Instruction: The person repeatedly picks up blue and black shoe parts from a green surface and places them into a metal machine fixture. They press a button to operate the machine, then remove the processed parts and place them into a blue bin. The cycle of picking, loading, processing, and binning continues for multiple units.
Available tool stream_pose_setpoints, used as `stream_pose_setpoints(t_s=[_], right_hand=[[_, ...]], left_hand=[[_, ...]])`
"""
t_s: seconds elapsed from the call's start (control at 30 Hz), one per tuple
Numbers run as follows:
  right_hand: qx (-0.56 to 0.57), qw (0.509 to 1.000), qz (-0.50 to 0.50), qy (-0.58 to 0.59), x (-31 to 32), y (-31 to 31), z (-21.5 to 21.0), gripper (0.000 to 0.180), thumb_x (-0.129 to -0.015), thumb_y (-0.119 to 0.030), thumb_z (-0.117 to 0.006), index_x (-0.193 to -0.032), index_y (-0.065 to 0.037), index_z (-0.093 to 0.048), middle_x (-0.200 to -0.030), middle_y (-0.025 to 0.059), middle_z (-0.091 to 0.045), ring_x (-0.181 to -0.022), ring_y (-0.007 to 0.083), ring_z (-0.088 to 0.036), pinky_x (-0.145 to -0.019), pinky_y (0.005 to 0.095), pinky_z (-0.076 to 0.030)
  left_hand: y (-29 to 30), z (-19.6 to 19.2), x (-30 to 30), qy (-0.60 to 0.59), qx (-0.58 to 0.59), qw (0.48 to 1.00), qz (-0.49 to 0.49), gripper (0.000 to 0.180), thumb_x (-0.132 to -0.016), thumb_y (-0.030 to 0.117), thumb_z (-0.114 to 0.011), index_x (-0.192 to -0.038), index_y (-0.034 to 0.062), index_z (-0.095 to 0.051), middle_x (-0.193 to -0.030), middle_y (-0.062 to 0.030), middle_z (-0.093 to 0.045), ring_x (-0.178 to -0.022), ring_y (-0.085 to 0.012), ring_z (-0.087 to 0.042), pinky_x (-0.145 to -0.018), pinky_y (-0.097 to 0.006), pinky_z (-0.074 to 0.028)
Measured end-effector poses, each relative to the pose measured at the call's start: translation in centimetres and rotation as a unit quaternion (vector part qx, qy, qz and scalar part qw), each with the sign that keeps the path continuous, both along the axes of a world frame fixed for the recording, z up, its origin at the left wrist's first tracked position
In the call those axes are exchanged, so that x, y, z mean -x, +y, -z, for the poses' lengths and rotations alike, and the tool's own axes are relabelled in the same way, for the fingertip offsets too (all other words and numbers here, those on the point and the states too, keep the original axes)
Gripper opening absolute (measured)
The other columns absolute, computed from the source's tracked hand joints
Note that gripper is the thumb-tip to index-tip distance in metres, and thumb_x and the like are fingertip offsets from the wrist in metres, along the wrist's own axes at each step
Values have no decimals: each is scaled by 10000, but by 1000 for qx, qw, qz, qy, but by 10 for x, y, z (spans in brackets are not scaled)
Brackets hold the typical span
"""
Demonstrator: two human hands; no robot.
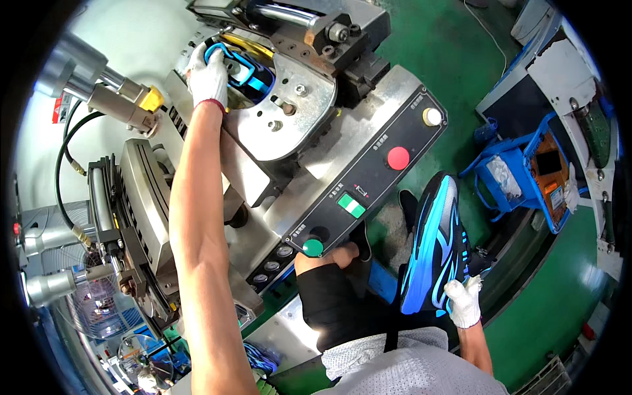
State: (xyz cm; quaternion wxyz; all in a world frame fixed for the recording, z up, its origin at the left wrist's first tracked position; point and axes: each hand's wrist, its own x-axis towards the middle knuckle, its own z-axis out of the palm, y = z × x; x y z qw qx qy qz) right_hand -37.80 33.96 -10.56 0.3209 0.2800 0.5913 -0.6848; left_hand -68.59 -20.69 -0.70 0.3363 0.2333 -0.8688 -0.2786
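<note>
In a white glove, my left hand (209,79) reaches far out to a metal machine. Its fingers are closed on the rim of a blue and dark shoe (253,74), which sits in the machine behind a curved steel plate (280,122). Part of that shoe is hidden by the plate and my hand. Near my lap, my right hand (465,301), also gloved, grips a black shoe with bright blue streaks (431,247) by one end. This shoe points away from me, its other end beside the control panel.
The black control panel (368,178) carries a red button (398,158), a green button (313,247), a white one and a green switch. Metal cylinders (108,92) and hoses stand at left. A blue stool (513,171) with things on it is at right. More blue shoe parts (261,359) lie below.
</note>
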Motion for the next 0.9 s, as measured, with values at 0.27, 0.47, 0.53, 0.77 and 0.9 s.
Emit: stream_pose_setpoints(t_s=[0.27,0.47,0.53,0.77,0.9], right_hand=[[18,985,65,162,2,-27,-27,181,-895,-49,-738,-970,-94,-579,-765,-83,-519,-682,26,-471,-607,250,-403],[-8,925,-10,379,82,-84,-63,371,-921,-129,-775,-1240,35,-678,-1127,45,-715,-992,131,-668,-923,306,-541],[-50,895,-58,439,131,-118,-92,444,-915,-178,-795,-1268,56,-662,-1203,98,-724,-1065,165,-680,-962,343,-544],[-181,765,-333,521,278,-347,-219,772,-818,-501,-846,-1269,96,-657,-1196,193,-741,-1110,227,-695,-946,363,-570],[-399,587,-497,500,352,-440,-175,888,-797,-590,-787,-1356,80,-620,-1295,263,-700,-1146,312,-698,-1006,405,-536]], left_hand=[[67,-103,-133,269,14,959,86,317,-1003,95,-648,-1307,19,-697,-1135,-95,-753,-1039,-171,-696,-1002,-317,-526],[128,-85,-333,274,-91,884,368,261,-900,-69,-613,-1106,15,-749,-1230,-162,-743,-1245,-306,-669,-1129,-429,-480],[139,-57,-394,114,-75,920,368,323,-804,-45,-666,-1095,60,-758,-1212,-148,-741,-1222,-336,-672,-1133,-467,-477],[165,54,-549,-152,-213,893,367,405,-787,43,-610,-1161,111,-750,-1209,-156,-700,-1228,-387,-630,-1190,-581,-420],[159,61,-556,-126,-240,875,400,509,-772,67,-598,-1264,113,-719,-1252,-148,-685,-1230,-394,-627,-1207,-581,-385]])
